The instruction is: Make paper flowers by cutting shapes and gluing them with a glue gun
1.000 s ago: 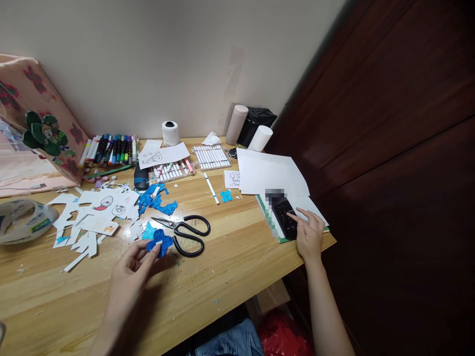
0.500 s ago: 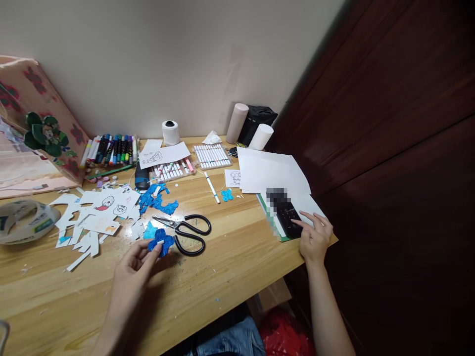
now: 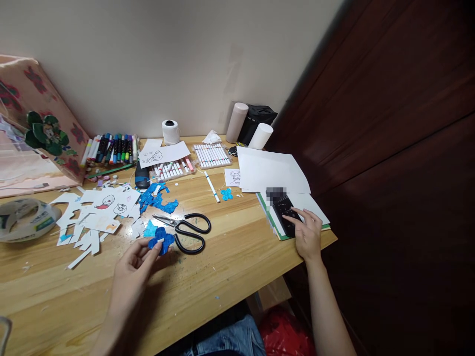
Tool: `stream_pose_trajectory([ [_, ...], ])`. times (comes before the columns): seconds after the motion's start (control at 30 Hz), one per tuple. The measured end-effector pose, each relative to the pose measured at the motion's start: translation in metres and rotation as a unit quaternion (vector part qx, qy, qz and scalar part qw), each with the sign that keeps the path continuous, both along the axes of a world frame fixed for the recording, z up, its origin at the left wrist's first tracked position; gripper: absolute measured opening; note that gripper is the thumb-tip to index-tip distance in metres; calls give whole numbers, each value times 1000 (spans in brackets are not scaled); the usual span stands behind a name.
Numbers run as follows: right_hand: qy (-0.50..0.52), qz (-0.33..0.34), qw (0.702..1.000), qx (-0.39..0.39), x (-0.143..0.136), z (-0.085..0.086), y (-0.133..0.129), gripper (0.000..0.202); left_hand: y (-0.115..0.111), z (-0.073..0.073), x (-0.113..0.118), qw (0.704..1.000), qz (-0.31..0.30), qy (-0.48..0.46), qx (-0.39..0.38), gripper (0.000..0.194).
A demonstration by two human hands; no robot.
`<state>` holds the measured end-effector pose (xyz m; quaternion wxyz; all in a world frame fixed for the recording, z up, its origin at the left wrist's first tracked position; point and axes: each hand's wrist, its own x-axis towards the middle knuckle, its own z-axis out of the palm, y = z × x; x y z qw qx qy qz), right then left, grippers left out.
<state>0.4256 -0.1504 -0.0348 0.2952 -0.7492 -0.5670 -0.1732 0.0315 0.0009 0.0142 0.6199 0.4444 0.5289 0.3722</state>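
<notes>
My left hand pinches a dark blue flower-shaped cutout between thumb and fingers, with a small white piece at its centre. Just right of it lie black-handled scissors, their blades pointing left. My right hand has its fingers spread over a black phone, fingertips at the screen. Under the phone is a green-edged book or folder with white paper on top. A lighter blue flower cutout lies beside a white marker.
Paper scraps and blue offcuts cover the left. Behind are marker sets, a thread spool and white cylinders. A tape roll sits far left; a dark wooden panel stands right.
My right hand has shifted slightly left over the phone, and its fingers are more spread. My left hand keeps the blue flower in nearly the same place.
</notes>
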Motion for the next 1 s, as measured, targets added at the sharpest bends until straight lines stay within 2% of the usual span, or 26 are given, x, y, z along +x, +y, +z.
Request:
stream_pose_trajectory([
  [0.3, 9, -56, 998, 15, 0, 1, 3, 42, 0, -1, 0, 1000, -8, -4, 3, 35],
  [0.4, 3, -70, 996, 60, -1, 3, 2, 42, 0, -1, -1, 1000, -4, 2, 6, 36],
  [0.5, 15, -92, 988, 121, -14, 10, 8, 36, -1, 0, 0, 1000, -1, 8, 10, 35],
  [0.57, 86, -95, 980, 154, -36, 18, 20, 31, -1, 1, 1, 1000, -4, 4, 11, 35],
  [0.63, 236, -44, 959, 148, -68, 27, 38, 29, -1, 2, 2, 1000, -13, -4, 11, 34],
  [0.7, 291, 15, 951, 103, -105, 35, 59, 28, -2, 2, 3, 1000, -22, -7, 14, 33],
  [0.77, 331, 95, 938, 26, -141, 42, 80, 20, -2, 2, 4, 1000, -24, -4, 18, 33],
  [0.8, 354, 145, 924, -26, -157, 44, 89, 19, -3, 2, 4, 1000, -23, -1, 21, 32],
  [0.87, 429, 235, 862, -133, -183, 48, 104, 21, -3, 2, 5, 999, -23, -3, 25, 31],
  [0.93, 461, 286, 817, -193, -201, 51, 115, 21, -4, 1, 5, 999, -32, -10, 29, 29],
  [1.0, 472, 316, 790, -228, -213, 51, 124, 19, -4, 1, 6, 998, -46, -20, 30, 28],
])
